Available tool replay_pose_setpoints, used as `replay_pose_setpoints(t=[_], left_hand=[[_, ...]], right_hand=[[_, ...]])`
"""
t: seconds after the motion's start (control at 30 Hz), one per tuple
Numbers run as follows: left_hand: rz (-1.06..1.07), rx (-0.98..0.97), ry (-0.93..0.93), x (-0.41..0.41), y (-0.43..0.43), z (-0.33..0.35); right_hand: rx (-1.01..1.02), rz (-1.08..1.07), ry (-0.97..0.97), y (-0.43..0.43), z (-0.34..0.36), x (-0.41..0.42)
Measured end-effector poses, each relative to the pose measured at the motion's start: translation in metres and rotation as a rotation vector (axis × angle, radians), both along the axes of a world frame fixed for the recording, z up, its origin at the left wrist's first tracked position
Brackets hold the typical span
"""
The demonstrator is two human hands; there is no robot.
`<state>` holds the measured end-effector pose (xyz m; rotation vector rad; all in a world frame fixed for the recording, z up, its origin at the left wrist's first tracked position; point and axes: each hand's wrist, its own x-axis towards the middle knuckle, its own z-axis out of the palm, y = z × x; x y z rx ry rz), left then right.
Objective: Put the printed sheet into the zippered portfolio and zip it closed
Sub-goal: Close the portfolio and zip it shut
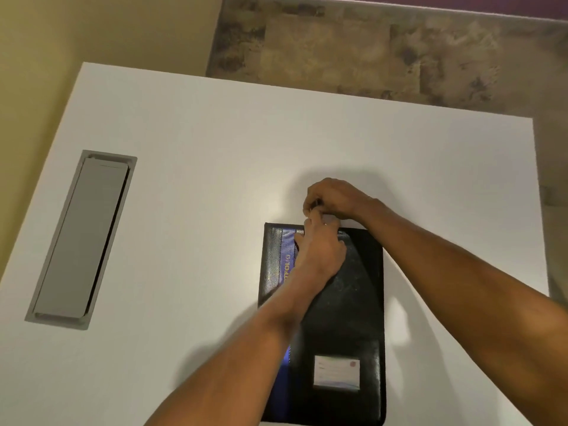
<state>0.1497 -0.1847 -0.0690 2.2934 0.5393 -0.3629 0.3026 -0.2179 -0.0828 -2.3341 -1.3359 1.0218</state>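
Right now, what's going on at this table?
A person is working at the far edge of a closed black portfolio lying flat on the white table. The left hand grips that edge; the right hand, just past it, pinches something small and dark, probably the zipper pull. No printed sheet is in view, so it's likely inside already; zipping looks underway.

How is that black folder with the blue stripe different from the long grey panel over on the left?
The black zippered portfolio with a blue stripe lies on the white table; the long grey panel is sunk into it. The portfolio is dark and broad, the panel pale and narrow. The left hand and right hand grip the portfolio's far edge; nothing touches the panel. Both are rectangles.
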Motion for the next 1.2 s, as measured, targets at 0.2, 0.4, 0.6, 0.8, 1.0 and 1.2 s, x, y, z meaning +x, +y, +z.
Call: replay_pose_setpoints(t=[0.2,0.4,0.6,0.8,1.0,1.2], left_hand=[[-0.120,0.071,-0.015,0.001,-0.007,-0.008],[-0.167,0.139,0.073,0.000,-0.014,-0.018],[-0.248,0.201,0.045,-0.004,-0.015,-0.019],[-0.281,0.274,-0.003,-0.016,-0.017,-0.018],[-0.171,0.322,-0.062,-0.048,-0.009,-0.012],[-0.040,0.332,0.029,-0.087,0.004,-0.007]], right_hand=[[0.000,0.041,0.063,0.032,0.005,-0.001],[0.020,0.065,0.078,0.072,0.012,-0.023],[-0.025,0.042,0.044,0.078,0.014,-0.032],[-0.044,-0.072,0.015,0.050,0.023,-0.031],[0.237,-0.662,-0.013,-0.023,0.023,-0.049],[0.214,-0.911,-0.079,-0.104,0.017,-0.115]])
